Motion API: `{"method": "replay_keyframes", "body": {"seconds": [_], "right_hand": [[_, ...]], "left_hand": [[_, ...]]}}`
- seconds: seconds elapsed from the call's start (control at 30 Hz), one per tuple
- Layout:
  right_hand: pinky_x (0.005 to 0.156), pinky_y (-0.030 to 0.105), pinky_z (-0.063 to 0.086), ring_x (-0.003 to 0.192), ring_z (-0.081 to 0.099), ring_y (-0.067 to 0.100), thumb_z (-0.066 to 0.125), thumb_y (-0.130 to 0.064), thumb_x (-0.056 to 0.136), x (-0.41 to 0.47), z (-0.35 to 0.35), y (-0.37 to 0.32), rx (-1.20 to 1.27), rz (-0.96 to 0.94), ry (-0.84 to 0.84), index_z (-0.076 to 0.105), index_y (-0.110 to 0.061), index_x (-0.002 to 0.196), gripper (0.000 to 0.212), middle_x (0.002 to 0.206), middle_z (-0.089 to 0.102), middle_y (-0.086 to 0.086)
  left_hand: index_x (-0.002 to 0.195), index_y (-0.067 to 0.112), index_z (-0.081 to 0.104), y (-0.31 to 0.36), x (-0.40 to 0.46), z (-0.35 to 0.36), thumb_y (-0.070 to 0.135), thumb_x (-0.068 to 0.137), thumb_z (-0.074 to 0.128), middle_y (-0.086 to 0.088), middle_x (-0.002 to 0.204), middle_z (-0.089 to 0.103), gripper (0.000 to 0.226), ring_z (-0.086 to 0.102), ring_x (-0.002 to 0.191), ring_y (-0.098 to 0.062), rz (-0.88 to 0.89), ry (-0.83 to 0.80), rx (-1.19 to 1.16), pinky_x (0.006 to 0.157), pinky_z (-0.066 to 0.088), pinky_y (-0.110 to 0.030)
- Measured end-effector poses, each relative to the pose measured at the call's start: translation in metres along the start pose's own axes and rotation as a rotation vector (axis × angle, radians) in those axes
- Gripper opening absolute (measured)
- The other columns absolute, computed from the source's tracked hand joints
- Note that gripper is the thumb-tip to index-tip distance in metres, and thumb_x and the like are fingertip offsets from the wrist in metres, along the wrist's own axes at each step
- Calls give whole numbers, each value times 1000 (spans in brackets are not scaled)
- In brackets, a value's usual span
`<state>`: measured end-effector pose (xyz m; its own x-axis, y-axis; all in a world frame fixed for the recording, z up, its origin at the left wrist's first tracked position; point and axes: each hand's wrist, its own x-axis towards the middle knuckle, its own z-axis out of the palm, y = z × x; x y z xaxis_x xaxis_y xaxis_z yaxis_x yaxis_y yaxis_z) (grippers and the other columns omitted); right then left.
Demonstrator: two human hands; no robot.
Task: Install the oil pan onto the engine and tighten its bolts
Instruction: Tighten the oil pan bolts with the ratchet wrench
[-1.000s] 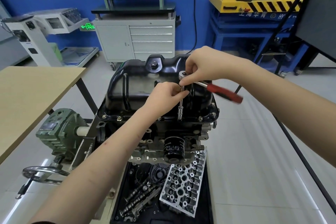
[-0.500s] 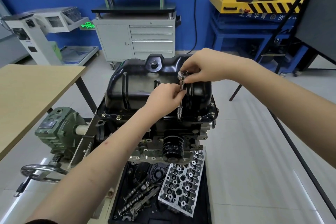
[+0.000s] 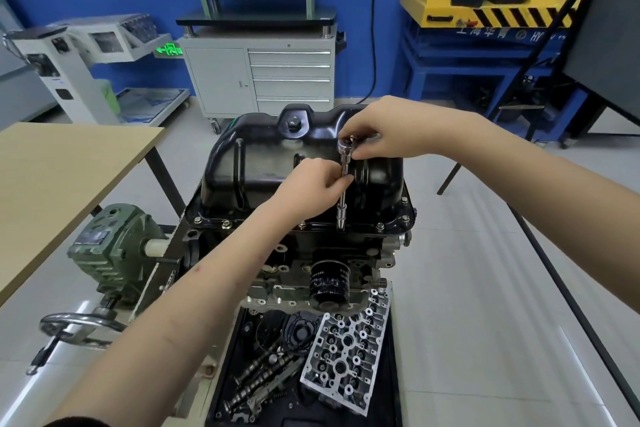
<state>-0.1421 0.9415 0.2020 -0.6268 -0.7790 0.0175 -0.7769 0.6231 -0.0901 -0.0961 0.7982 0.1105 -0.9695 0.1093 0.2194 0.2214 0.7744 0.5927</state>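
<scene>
Nearest us, the cylinder head (image 3: 349, 354) lies in the black parts tray (image 3: 391, 392), with the oil filter (image 3: 329, 282) sticking out of the engine (image 3: 277, 263) just beyond. Then the action: the oil pan (image 3: 263, 163) sits on top of the engine, its flange bolts (image 3: 225, 224) lined along the near edge. The red handle that jutted out to the right a second ago has swung out of sight behind the right hand, so that looks like a stroke being reset, and this bolt is probably not home yet. The left hand (image 3: 308, 182) pinches the middle of the extension bar (image 3: 343, 191), fingers curled close around the shaft, steadying it upright over a bolt on the near right flange. A touch farther, the right hand (image 3: 377, 135) grips the ratchet head (image 3: 346, 146), fingertips bunched tight around it. Far back stands the grey tool cabinet (image 3: 259, 76).
</scene>
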Motion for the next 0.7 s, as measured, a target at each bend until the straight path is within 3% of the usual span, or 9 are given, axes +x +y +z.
{"method": "replay_keyframes", "body": {"seconds": [0.1,0.2,0.27,0.37,0.43,0.5,0.6,0.7], "right_hand": [[58,28,35,70,48,14,61,-43,81,3,3,1,-19,49,52,61,-18,90,27,67,50,-13],[51,28,32,64,48,19,59,-56,75,5,10,-2,-57,95,97,53,-14,71,42,63,54,-1],[49,28,30,61,44,18,57,-56,77,5,13,-6,-80,95,103,53,-12,69,44,63,51,1],[50,28,31,60,43,14,55,-46,82,2,6,-6,-54,77,69,44,-23,64,32,61,47,-6],[55,28,32,58,39,7,55,-39,86,-1,1,-5,-46,45,42,49,-24,70,22,61,42,-12],[58,27,32,60,41,4,56,-30,88,-3,0,-5,-31,13,13,60,-21,90,10,65,45,-15],[66,25,37,78,51,13,56,-23,88,-5,0,-4,9,-14,9,62,-18,110,23,86,60,-7],[55,26,34,69,46,13,58,-36,86,-5,1,-1,-31,38,49,63,-16,104,28,71,52,-10]], "left_hand": [[67,-1,56,-2,-2,3,25,91,55,-21,69,63,35,55,69,-35,-9,23,-6,65,43,-37],[52,16,42,0,-2,5,27,88,59,-8,52,52,41,47,58,-26,-8,48,22,56,30,-34],[48,19,32,3,-1,5,23,89,58,0,44,39,49,38,52,-23,-4,52,36,53,18,-31],[50,14,33,3,-1,4,22,90,57,-4,45,35,48,30,50,-23,-20,49,8,54,16,-32],[56,4,43,2,-1,4,22,91,55,-9,50,38,41,31,54,-26,-25,48,0,54,18,-34],[64,-5,51,3,-2,4,22,92,53,-10,51,38,39,32,55,-26,-15,44,-14,54,19,-33],[70,-9,54,1,0,4,21,92,53,-17,56,45,38,38,57,-27,-8,39,-38,57,28,-33],[74,-6,61,-2,1,6,24,89,58,-19,65,59,34,51,63,-29,-23,54,-93,64,41,-33]]}}
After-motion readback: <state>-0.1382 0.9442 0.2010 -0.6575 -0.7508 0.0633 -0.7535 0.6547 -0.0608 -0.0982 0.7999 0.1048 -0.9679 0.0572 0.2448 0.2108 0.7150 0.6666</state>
